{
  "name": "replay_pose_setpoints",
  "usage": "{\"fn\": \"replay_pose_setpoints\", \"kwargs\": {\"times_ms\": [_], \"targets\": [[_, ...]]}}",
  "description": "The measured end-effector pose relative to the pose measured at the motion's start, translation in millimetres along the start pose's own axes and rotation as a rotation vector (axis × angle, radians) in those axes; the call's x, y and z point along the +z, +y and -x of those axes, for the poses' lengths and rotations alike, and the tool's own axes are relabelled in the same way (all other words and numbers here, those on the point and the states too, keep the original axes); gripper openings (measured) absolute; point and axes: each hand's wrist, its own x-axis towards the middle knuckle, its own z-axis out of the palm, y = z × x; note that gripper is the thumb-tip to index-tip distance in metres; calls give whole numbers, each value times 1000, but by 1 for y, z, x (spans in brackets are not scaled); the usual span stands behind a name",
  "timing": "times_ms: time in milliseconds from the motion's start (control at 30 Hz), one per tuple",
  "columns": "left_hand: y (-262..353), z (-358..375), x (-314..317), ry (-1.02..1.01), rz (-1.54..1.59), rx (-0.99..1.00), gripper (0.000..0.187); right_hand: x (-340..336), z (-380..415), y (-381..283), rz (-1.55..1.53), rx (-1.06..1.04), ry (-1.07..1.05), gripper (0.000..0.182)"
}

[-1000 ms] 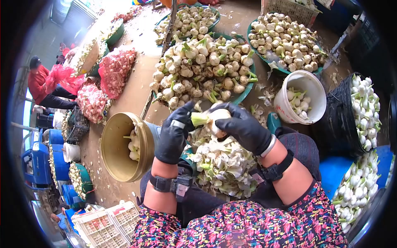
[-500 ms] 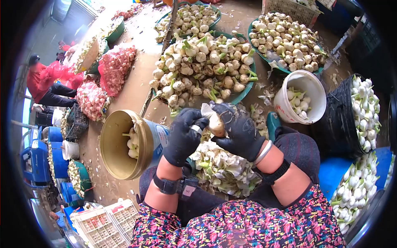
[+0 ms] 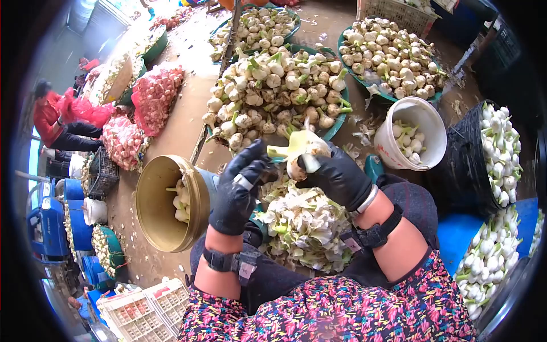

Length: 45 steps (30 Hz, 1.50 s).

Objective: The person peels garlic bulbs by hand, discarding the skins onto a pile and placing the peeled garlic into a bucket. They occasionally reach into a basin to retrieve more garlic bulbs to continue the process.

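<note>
- Holding the garlic bulb: right hand, fingers and thumb closed on its right side.
- Left hand: fingers half curled, parted from the thumb, beside the stem; fingertip contact is hard to tell.
- Bulb position: between the hands, above the heap of peelings.
- Tan bucket: left of both hands.

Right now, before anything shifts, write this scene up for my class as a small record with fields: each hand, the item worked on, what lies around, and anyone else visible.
Right hand: black-gloved, gripping a garlic bulb
Left hand: black-gloved, fingers half-curled near the stem; contact unclear
Below hands: heap of pale skins
Ahead: green basin piled with bulbs
Left side: tan bucket, some bulbs inside
Right side: white bucket, bulbs inside
Other person: red top, far left
</note>
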Motion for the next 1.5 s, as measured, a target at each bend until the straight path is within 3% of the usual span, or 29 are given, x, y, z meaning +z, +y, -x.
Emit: {"fn": "replay_pose_setpoints", "kwargs": {"times_ms": [33, 100, 167, 233, 300, 333, 367, 433, 467, 500, 567, 633, 700, 767, 800, 867, 900, 967, 1000, 1100, 1167, 1200, 1233, 1267, 1367, 1433, 1500], "targets": [[-5, -2, -7, -102, -127, -53, 43, 6, 1, -4, -169, 107, -51, 48], [-9, -4, 3, -176, -323, 257, 42, 15, 3, -10, -208, 100, -148, 46], [-1, 0, 12, -68, -349, 293, 36, 15, 3, -9, -214, 226, -124, 42], [1, 2, 9, -22, -28, -57, 27, 14, 1, -3, -200, 248, -123, 36], [-6, 0, 5, -23, -203, -24, 23, 17, -4, 9, 196, -308, 41, 28], [-10, -1, 4, 39, -48, -65, 23, 12, -4, 0, 797, -649, 85, 25], [-11, -2, 3, 103, 105, -106, 24, 14, 6, -5, 1014, -785, 85, 25], [-7, -5, 0, 92, 11, -36, 25, 20, 16, -7, 1404, -882, -67, 25], [-8, -5, -1, 111, 24, -34, 26, 14, 15, 10, 1363, -747, -204, 28], [-11, -5, -1, 129, 39, -34, 27, 18, 16, 7, 1589, -64, -495, 29], [-14, -7, -4, 76, 64, 15, 29, 15, 20, 14, 1562, 213, -539, 34], [-5, -5, 2, 108, -54, 10, 29, 8, 22, 4, 1435, 187, -335, 41], [-8, -2, 2, 94, -52, 20, 28, -5, 18, 3, 1449, -236, -77, 37], [-13, -4, 1, 60, -48, 58, 27, -3, 14, -12, 1027, -135, 156, 31], [-16, -7, 1, 57, -48, 58, 27, -1, 11, -9, 1027, -134, 158, 31], [-23, -12, -2, -65, -517, 295, 30, 4, 6, 1, 595, -343, 185, 32], [-26, -12, 2, -68, -518, 294, 30, 18, 10, -7, 675, -387, 162, 35], [-32, -12, 12, 26, -70, 102, 35, 11, 7, 9, 841, -374, 128, 25], [-27, -12, 12, 81, 575, -153, 41, 10, 4, 10, 768, -367, 180, 20], [-15, -13, -2, 113, 560, -167, 40, 1, -1, -3, 583, -353, 376, 7], [-7, -8, -27, 265, 464, -71, 37, -2, -3, -8, 430, -411, 367, 5], [6, -8, -45, 233, 430, -26, 37, 0, 0, -10, 424, -412, 364, 5], [11, -4, -69, 317, 397, 47, 37, 3, 4, -13, 387, -315, 322, 5], [16, 1, -91, 408, 184, 173, 33, 5, 7, -13, 349, -217, 281, 5], [32, 15, -168, 687, -546, 270, 17, -3, 5, -12, 332, -293, 332, 11], [48, 18, -180, 540, -1413, 218, 12, -2, 4, -27, 214, -363, 460, 17], [38, -1, -155, 418, -1284, 288, 13, -17, 4, -37, 108, -305, 481, 11]]}}
